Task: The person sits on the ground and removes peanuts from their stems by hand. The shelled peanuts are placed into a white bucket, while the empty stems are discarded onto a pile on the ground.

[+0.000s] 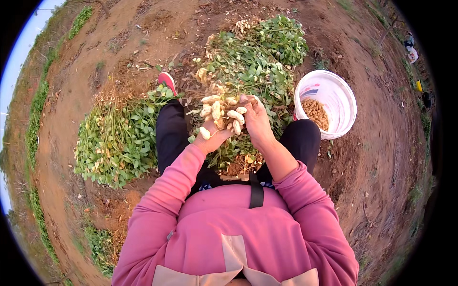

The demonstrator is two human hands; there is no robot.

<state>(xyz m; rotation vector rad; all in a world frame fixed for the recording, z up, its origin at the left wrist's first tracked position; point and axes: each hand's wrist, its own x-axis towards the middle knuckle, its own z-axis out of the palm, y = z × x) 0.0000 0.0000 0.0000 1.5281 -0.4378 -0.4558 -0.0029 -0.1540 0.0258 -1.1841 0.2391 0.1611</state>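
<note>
One heap of leafy peanut plants lies toward the left edge of the brown soil, beside a black-trousered leg. Right of it, over the near left part of a second green heap, is a bunch of peanuts, held up between both hands. The left hand has its grip closed around the bunch from below (most of its fingers are hidden behind the pods). The right hand has its grip curled against the bunch's right side; whether thumb and fingers pinch a pod there, I cannot tell. Farther right, a white bucket stands by the right knee, with loose peanuts gathered toward the left side of its bottom.

Judging by that shallow layer, the work looks well short of finished: some pods are loose already, while the bunch in hand and pods at the second heap's far edge remain. Pods on the left heap are too small to make out.
</note>
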